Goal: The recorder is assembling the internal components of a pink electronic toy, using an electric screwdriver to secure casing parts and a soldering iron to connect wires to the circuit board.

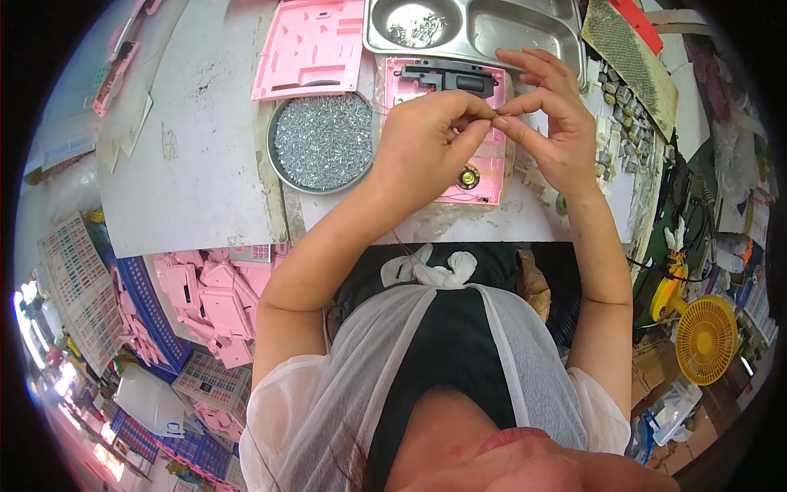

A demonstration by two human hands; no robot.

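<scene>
Over an open pink plastic housing (492, 187), my two hands meet at their fingertips. My left hand (426, 148) is closed, its thumb and index finger pinching what looks like a thin red wire (503, 116). The thumb and index finger of my right hand (556, 123) pinch the same spot, while its other fingers are spread. Inside the housing are a black plastic module (447, 78) along the far end and a small round speaker-like part (468, 176) near the close end. My left hand hides much of the housing's middle.
Left of the housing stands a round metal bowl of small screws (324, 139), with a pink cover (307, 49) behind it. A steel compartment tray (525, 41) is at the back. Small parts (619, 123) lie to the right, near a yellow fan (705, 340). Pink shells (217, 299) fill a box lower left.
</scene>
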